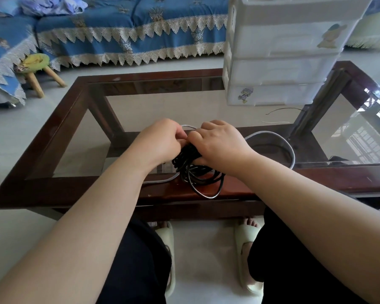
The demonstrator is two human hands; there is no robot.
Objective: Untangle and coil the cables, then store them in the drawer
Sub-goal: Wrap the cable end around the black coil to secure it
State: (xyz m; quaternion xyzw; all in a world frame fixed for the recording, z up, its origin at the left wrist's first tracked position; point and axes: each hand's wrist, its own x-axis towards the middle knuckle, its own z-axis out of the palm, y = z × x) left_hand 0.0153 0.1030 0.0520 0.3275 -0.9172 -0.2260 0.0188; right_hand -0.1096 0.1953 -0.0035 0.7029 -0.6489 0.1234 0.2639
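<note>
My left hand (160, 141) and right hand (217, 145) meet, both gripping the black coil (193, 170) at the table's (75, 189) near edge, its loops hanging toward me; the drawers (272, 93) stand far right, nearer my right hand.

— How many views? Where from?
— Only one: head-mounted, above the near edge of the glass-topped table (59, 137), angled forward and down.
— Which way past the table?
— Across its glass towards the blue-covered sofa (127, 27) beyond the far edge; white drawer unit (279, 62) on the table's far right corner.
— How near?
— Close: both forearms running up from the bottom corners, left hand (160, 141) and right hand (219, 143) meeting over the table's near rail; knees and slippers (248, 255) directly beneath. Wide-angle, table edges bowed.
</note>
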